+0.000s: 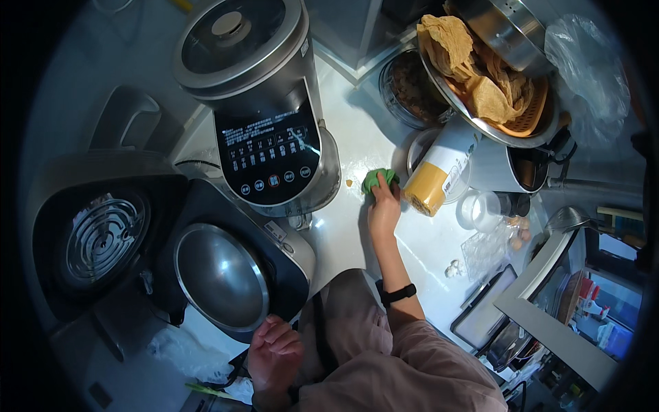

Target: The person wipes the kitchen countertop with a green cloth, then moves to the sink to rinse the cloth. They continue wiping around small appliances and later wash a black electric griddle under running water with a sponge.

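My right hand (384, 213) presses a crumpled green cloth (378, 181) onto the white countertop (340, 247). A small yellowish-brown spot (349, 183) lies on the counter just left of the cloth. Right of the hand, a cylindrical pack of yellow noodles or sticks (431, 181) in a white wrapper lies tilted. My left hand (276, 342) is loosely curled with nothing visible in it, close to the rim of a steel bowl (224, 278). That bowl rests in the dark cooker (288, 288), whose lid (103, 247) stands raised at the left.
A soymilk maker or blender (267, 149) with a lit panel stands ahead. At the far right, a steel basin (437, 87) holds dried bean-curd sheets (494, 98) above a glass bowl (412, 92). Garlic (453, 268), eggs (516, 242) and a clear plastic cup (481, 211) lie rightward.
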Available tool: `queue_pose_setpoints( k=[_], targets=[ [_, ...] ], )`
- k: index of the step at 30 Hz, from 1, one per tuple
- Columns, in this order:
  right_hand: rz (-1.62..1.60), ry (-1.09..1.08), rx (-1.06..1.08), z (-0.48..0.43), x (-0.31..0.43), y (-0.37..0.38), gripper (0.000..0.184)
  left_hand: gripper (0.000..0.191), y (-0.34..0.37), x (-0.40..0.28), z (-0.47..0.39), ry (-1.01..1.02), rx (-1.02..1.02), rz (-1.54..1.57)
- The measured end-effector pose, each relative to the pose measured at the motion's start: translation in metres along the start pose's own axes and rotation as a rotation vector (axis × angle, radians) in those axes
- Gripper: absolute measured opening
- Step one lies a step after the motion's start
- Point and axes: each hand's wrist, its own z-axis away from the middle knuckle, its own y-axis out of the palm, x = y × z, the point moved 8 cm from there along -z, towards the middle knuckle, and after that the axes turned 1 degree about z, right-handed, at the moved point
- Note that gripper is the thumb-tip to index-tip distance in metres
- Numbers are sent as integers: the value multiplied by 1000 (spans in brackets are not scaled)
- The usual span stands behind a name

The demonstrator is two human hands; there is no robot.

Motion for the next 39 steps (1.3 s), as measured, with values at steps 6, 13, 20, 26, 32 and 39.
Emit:
queue_pose_setpoints(
  k=[6,13,20,26,32,39],
  targets=[
    [-266,-243,54,-64,52,51,39,25,-17,6,6,10,-46,12],
    [-213,-81,-75,36,-35,11,27,23,-29,16,15,-74,-82,32],
    [-116,-72,-195,70,-33,-53,35,23,-45,7,35,-78,-32,16],
    [-72,-355,-36,82,50,39,35,22,-67,7,40,-83,-38,-12],
    [77,-8,-137,89,-70,-42,34,21,-84,8,39,-107,-9,-43],
    [-143,-199,-245,26,8,-4,43,21,-91,24,27,-132,-13,-32]
  ],
)
